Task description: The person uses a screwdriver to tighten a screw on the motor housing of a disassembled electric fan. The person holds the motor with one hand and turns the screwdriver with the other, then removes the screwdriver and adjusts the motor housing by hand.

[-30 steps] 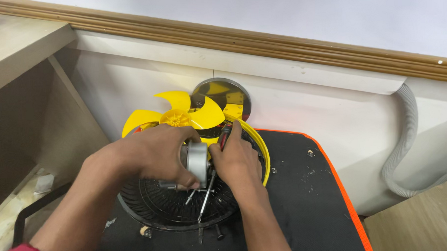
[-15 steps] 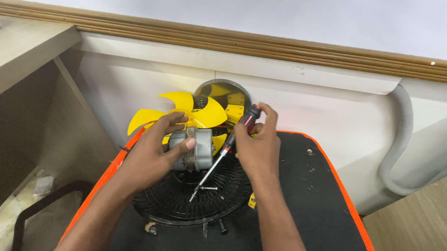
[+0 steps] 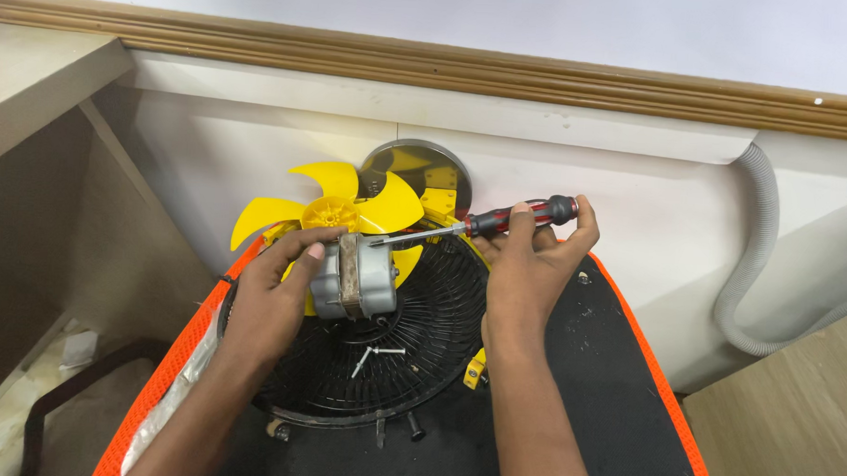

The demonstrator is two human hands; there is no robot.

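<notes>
Change: screwdriver [image 3: 499, 219] is now lying nearly level, tip at the motor [image 3: 355, 277]; half a second ago it was slanting down toward the grille [image 3: 419, 360].
Left hand [image 3: 273, 298]: is gripping the grey motor, fingers clamped round its casing, above the black grille.
Fan: yellow blades [image 3: 335, 207] are sitting behind the motor.
Screws [image 3: 377, 355]: are lying loose on the grille.
Right hand [image 3: 531, 260]: is holding the screwdriver, fingers closed on its red-black handle.
</notes>
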